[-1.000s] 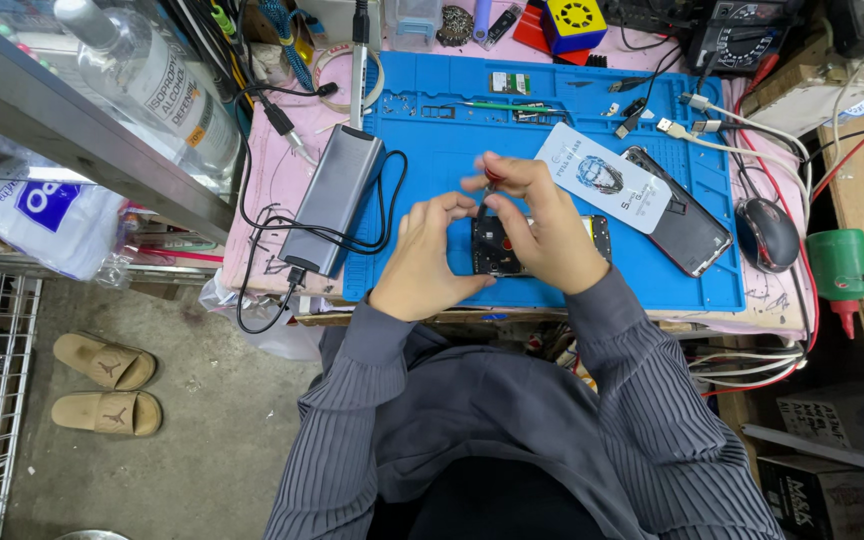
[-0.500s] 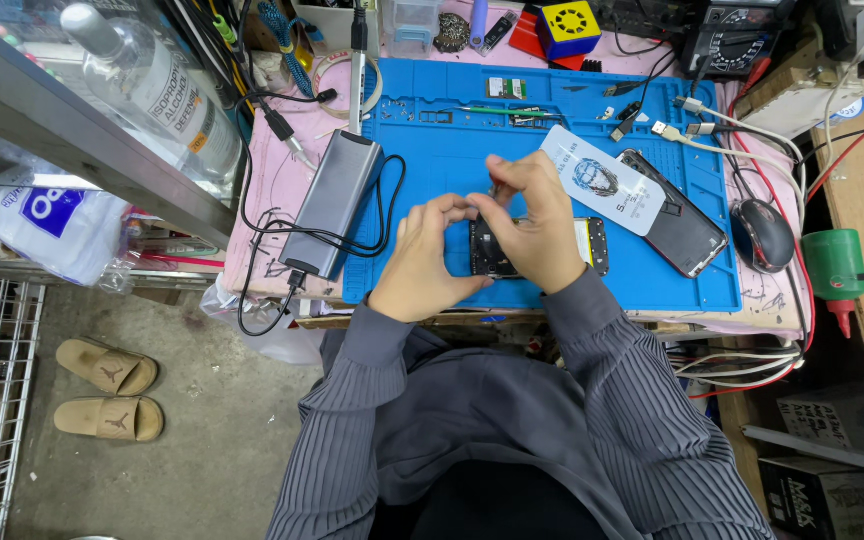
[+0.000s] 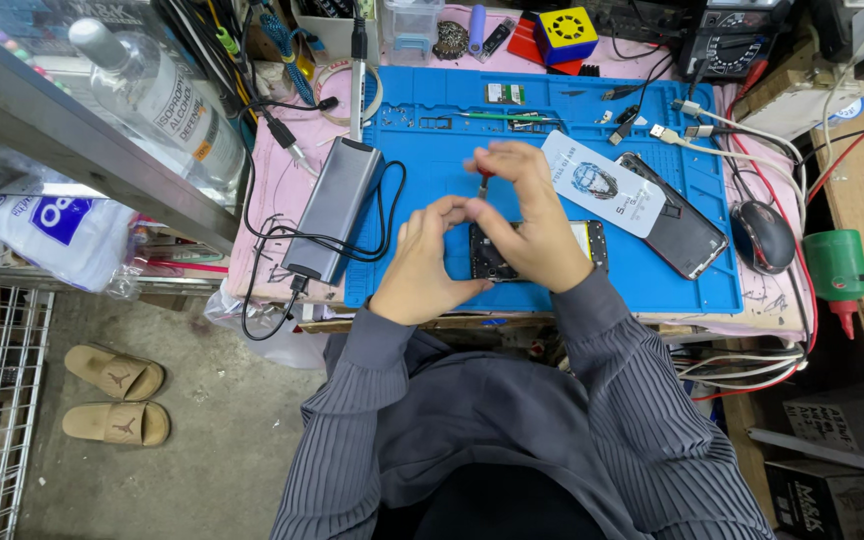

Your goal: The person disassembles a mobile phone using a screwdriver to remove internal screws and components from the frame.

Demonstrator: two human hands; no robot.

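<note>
An opened phone (image 3: 592,246) lies on the blue work mat (image 3: 652,290) near the bench's front edge, mostly covered by my hands. My right hand (image 3: 532,225) rests over it and pinches a small screwdriver (image 3: 483,182) with a red grip, held upright above the phone's left end. Resting at the phone's left edge, my left hand (image 3: 422,265) has its fingers curled and its thumb and forefinger close to the screwdriver tip. Whether it grips the phone is hidden.
A grey power bank (image 3: 332,205) with black cables lies left of the mat. A white card (image 3: 602,185) and a second phone (image 3: 677,228) lie to the right, then a black mouse (image 3: 764,236) and green bottle (image 3: 834,266). A clear bottle (image 3: 157,105) stands on the left shelf.
My right hand has lifted the screwdriver upright over the phone's left end. Both hands shifted slightly away from me.
</note>
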